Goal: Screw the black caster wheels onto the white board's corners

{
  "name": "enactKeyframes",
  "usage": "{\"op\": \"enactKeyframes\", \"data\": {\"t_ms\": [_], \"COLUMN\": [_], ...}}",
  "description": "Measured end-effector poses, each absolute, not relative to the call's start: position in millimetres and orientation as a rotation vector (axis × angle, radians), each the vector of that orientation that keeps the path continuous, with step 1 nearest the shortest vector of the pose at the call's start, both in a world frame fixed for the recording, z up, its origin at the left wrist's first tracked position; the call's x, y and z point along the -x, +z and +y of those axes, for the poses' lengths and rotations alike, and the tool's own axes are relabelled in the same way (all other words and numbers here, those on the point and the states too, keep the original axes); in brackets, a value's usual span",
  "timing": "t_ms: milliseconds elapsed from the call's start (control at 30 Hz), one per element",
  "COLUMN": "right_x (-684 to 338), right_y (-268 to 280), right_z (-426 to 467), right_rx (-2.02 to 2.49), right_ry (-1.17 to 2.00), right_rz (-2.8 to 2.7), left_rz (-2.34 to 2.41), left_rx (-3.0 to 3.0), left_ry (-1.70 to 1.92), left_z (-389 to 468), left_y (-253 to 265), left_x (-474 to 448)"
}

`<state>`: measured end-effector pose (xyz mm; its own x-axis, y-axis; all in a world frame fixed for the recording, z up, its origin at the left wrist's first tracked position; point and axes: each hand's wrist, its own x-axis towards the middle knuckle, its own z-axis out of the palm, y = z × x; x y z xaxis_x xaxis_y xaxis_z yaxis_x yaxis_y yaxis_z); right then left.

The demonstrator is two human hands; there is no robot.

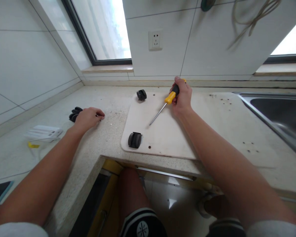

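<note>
The screwdriver (170, 97) is in our right hand (182, 93), above the white board (167, 141) on the countertop (108, 131). We have the right fingers wrapped round its dark and yellow handle. Its long axis runs aslant: the handle end points away from us and to the right, the tip towards us and to the left. We judge this slant to be the relation that counts. The tip heads for the left end of the board, and we cannot tell whether it touches the surface.

At that end we have two black wheels: the near wheel (135, 140) by the front corner, the far wheel (141, 95) by the back one. The tip stands apart from both, closer to the near wheel. The board's own long axis runs left to right, from those wheels towards the sink (245, 97), and our right forearm crosses over it.

Our left hand (87, 117) is off the board, on the countertop to its left. Its fingers are curled narrow with the tips together; we cannot tell what, if anything, they pinch. More black wheels (74, 114) sit right beside it, partly hidden, so the left is the nearer hand to them.
</note>
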<state>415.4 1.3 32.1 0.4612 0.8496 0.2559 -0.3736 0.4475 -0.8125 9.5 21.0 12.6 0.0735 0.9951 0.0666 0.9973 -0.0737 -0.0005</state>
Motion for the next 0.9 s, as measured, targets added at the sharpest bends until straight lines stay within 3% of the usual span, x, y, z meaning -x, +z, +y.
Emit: {"op": "enactKeyframes", "data": {"t_ms": [900], "right_x": [-410], "right_y": [35], "right_z": [-4], "right_rx": [0.779], "right_ry": [0.909], "right_rz": [-0.817], "left_rz": [-2.029], "left_rx": [2.242], "left_ry": [-0.166], "left_z": [21], "left_y": [-7], "left_x": [-6]}}
